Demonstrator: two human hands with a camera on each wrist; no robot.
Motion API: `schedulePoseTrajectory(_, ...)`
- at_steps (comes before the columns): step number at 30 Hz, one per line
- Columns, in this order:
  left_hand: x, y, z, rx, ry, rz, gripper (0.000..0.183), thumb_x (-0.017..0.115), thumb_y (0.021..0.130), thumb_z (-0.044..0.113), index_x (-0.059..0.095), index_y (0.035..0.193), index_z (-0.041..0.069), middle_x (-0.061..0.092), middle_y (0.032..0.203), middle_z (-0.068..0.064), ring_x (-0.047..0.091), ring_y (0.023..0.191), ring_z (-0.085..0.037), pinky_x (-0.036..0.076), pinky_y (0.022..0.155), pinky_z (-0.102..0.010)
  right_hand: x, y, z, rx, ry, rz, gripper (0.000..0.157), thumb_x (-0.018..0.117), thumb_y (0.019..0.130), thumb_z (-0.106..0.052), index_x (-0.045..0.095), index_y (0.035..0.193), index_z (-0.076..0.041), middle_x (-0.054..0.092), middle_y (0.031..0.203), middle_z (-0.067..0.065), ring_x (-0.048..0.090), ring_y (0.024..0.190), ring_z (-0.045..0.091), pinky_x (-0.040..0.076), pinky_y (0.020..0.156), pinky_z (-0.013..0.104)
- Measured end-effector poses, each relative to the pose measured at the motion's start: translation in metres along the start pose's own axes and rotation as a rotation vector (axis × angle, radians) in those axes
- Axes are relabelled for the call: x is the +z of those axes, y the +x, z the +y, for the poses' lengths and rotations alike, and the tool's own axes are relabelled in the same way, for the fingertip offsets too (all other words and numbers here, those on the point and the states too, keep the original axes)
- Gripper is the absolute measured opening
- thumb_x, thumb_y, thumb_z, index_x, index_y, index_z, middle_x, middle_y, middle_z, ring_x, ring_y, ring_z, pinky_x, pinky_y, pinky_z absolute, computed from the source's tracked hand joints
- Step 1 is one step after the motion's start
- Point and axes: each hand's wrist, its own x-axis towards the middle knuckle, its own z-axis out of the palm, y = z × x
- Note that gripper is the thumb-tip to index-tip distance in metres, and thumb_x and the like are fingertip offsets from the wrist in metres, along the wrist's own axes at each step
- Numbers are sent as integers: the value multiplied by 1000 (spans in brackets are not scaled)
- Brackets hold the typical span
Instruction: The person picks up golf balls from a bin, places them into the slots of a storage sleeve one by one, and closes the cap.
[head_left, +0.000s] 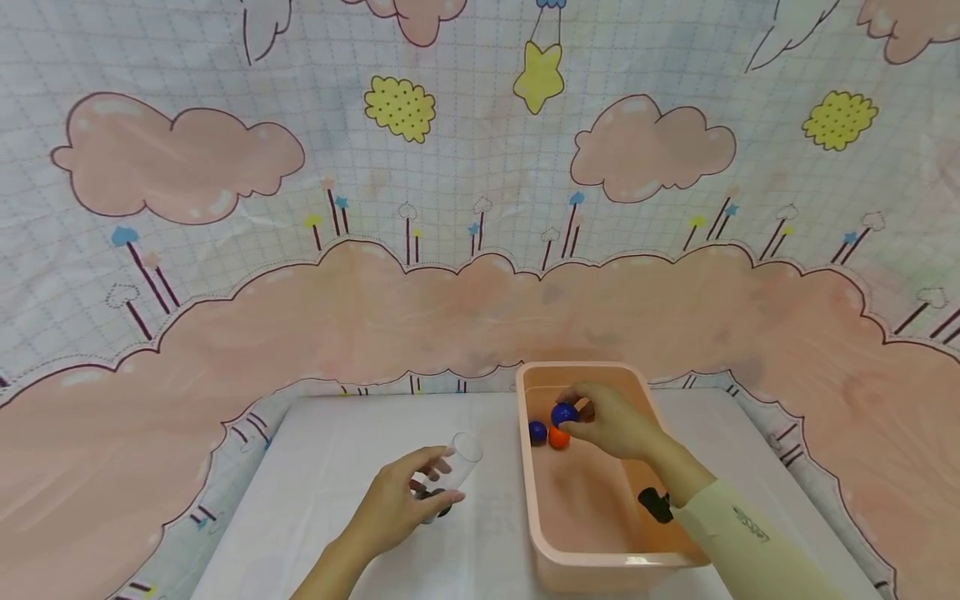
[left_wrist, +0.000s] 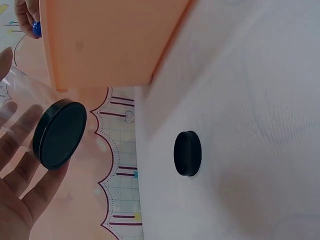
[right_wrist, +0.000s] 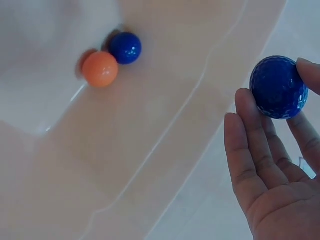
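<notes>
My left hand [head_left: 401, 500] holds a clear plastic tube [head_left: 459, 471], its fingers and thumb around the sides. The tube leans to the right with its open mouth up, and a black cap [left_wrist: 60, 134] covers its bottom end. My right hand [head_left: 611, 421] pinches a dimpled blue golf ball [right_wrist: 278, 87] between thumb and fingertips, above the inside of a peach plastic bin [head_left: 531, 500]. On the bin's floor, a second blue ball [right_wrist: 125, 48] and an orange ball [right_wrist: 100, 69] lie side by side near the left wall.
A loose black lid [left_wrist: 188, 153] stands on the white tabletop [head_left: 315, 467] below the left hand. The bin's tall walls rise to the right of the tube. A patterned cloth [head_left: 450, 317] hangs behind the table.
</notes>
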Motion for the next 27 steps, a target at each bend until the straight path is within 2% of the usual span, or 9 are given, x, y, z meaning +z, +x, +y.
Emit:
schedulePoseTrajectory(6,-1,2,-1,6,19,7,55,86,82,47,67,132,36,66,108,22,64,95,-4,62,83,-31,2,-3,-2,13,32,25,34,80,92,-23,69,124,-15,68,117,5,65,97,20,61,84,35)
schedulePoseTrajectory(15,-1,4,1,26,71,-3,56,84,82,50,67,133,34,66,107,20,64,96,-4,61,82,-30,8,-8,-10,-59,95,62,30,80,92,-19,70,120,-16,71,114,0,67,97,17,60,86,32)
schedulePoseTrajectory(21,-1,6,4,30,90,-6,53,85,81,51,66,128,34,66,105,21,64,95,-4,60,81,-28,14,-12,-20,-75,165,44,31,81,92,-21,70,120,-16,72,112,2,68,97,19,59,84,28)
schedulePoseTrajectory(27,0,9,6,41,110,4,51,85,80,53,67,124,31,67,104,24,64,93,-1,59,80,-26,18,-13,-29,-157,198,37,30,80,92,-20,70,120,-14,72,111,3,68,97,20,59,88,34)
